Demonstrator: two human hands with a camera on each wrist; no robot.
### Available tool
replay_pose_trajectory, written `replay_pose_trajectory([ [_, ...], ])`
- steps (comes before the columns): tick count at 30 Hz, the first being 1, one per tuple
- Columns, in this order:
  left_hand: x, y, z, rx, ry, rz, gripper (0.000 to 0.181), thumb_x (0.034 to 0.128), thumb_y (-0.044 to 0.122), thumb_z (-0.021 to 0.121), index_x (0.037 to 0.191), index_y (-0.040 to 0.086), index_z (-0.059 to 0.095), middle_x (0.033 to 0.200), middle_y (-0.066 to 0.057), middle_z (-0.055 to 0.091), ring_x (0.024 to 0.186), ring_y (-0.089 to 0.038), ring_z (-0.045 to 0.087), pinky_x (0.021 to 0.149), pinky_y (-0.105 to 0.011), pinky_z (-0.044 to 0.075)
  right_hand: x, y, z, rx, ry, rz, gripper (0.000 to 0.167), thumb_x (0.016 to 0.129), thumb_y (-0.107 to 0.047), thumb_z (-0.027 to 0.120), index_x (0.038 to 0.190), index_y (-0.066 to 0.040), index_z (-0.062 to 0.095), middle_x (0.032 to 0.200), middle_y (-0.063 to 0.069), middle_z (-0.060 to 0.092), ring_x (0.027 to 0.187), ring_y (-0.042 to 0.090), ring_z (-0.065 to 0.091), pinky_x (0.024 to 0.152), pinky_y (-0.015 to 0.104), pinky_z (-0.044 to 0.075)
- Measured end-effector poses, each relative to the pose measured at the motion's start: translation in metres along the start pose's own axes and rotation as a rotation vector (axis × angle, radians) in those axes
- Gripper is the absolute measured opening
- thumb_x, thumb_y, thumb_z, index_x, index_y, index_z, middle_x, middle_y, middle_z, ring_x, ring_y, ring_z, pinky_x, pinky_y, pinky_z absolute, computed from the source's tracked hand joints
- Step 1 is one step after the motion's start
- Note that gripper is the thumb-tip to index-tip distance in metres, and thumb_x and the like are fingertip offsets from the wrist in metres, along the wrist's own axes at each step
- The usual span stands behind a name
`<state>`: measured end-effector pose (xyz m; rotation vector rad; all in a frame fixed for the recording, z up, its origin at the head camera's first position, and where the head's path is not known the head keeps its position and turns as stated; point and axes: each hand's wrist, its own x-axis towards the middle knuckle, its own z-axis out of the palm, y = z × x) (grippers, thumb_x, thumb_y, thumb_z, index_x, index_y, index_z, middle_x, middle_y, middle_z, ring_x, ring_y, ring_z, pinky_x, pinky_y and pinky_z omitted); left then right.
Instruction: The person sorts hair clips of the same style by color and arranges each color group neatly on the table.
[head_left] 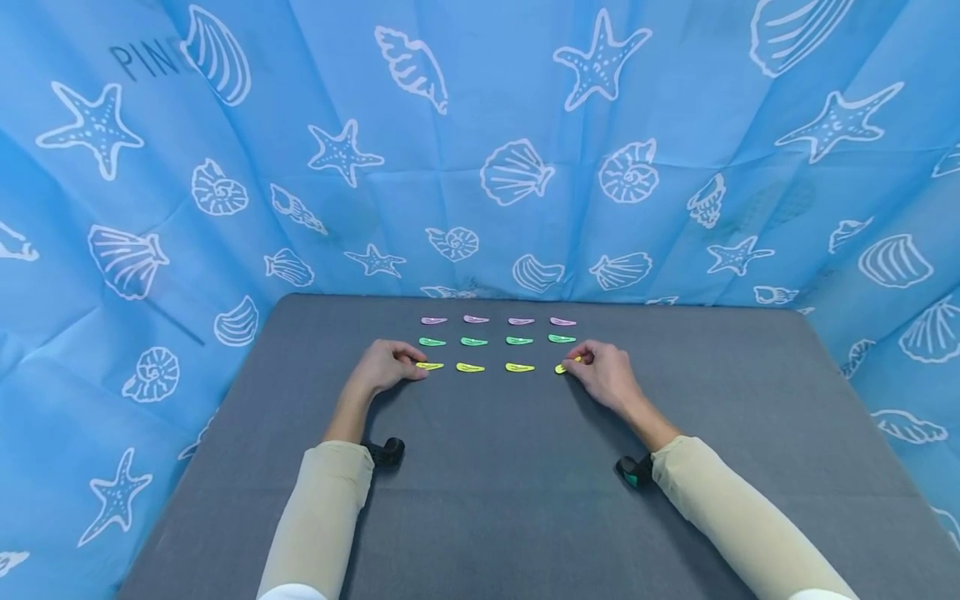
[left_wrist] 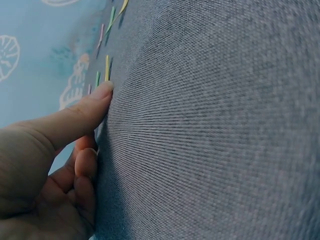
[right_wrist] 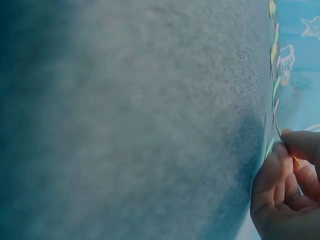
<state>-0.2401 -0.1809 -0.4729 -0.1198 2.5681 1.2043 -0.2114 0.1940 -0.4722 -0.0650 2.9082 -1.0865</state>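
Snap hair clips lie in three rows on the grey cloth: pink clips (head_left: 521, 322) at the back, green clips (head_left: 519, 340) in the middle, yellow clips (head_left: 519, 367) in front. At the left end of the front row, my left hand (head_left: 386, 365) pinches a yellow hair clip (head_left: 431, 366) by its outer end. In the left wrist view the thumb (left_wrist: 95, 102) covers that end. My right hand (head_left: 606, 379) pinches the rightmost yellow hair clip (head_left: 560, 369) between thumb and fingers; it looks slightly tilted, and part of it is hidden by the fingertips.
The table (head_left: 510, 500) is covered in grey cloth. Behind it and along both sides hangs a blue curtain (head_left: 480, 108) with white shells and starfish. Both forearms wear beige sleeves, and a dark wrist camera (head_left: 633, 472) sits by each cuff.
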Motion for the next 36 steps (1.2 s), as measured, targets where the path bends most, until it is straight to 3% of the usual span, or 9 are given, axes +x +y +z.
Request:
replay_pose_trajectory([
  [5,0.001,-0.001,-0.001,0.008,0.003,-0.006,0.023,0.0846,0.018,0.084,0.107,0.017,0.079,0.084,-0.003,0.057,0.084,-0.022,0.051,0.074,-0.034,0.037,0.006,0.001,0.002,0.016,-0.032,0.043,0.02,0.096,-0.018,0.071,0.109,-0.004,0.075,0.096,0.013,0.076,0.075,0.016,0.066,0.065,0.028,0.051],
  [13,-0.001,-0.003,0.001,0.016,0.012,-0.007,0.022,0.0841,0.018,0.084,0.106,0.017,0.08,0.087,-0.004,0.061,0.085,-0.023,0.053,0.075,-0.034,0.039,0.002,-0.003,0.005,-0.108,-0.085,-0.055,0.017,0.093,-0.013,0.074,0.107,-0.003,0.077,0.099,0.012,0.076,0.085,0.022,0.064,0.08,0.04,0.054],
  [28,-0.001,-0.004,-0.001,0.027,0.006,-0.015,0.023,0.0837,0.02,0.085,0.106,0.018,0.08,0.085,-0.003,0.061,0.083,-0.022,0.053,0.074,-0.034,0.039,-0.005,-0.008,0.007,-0.208,-0.048,-0.16,0.013,0.092,-0.008,0.074,0.104,-0.001,0.077,0.095,0.013,0.066,0.088,0.025,0.06,0.079,0.042,0.051],
  [31,-0.001,-0.005,-0.001,0.029,0.005,-0.018,0.023,0.0836,0.02,0.085,0.106,0.018,0.08,0.086,-0.004,0.062,0.083,-0.022,0.053,0.074,-0.034,0.039,-0.008,-0.01,0.006,-0.244,-0.058,-0.181,0.019,0.092,-0.009,0.074,0.109,-0.001,0.075,0.098,0.015,0.065,0.088,0.026,0.06,0.079,0.043,0.05],
  [36,-0.001,-0.005,-0.002,0.076,-0.012,0.007,0.03,0.083,0.024,0.086,0.111,0.018,0.077,0.091,-0.005,0.063,0.084,-0.023,0.054,0.074,-0.034,0.04,-0.013,-0.012,0.001,-0.288,-0.05,-0.15,0.033,0.097,-0.02,0.07,0.126,-0.003,0.069,0.113,0.021,0.062,0.1,0.035,0.059,0.086,0.05,0.048],
])
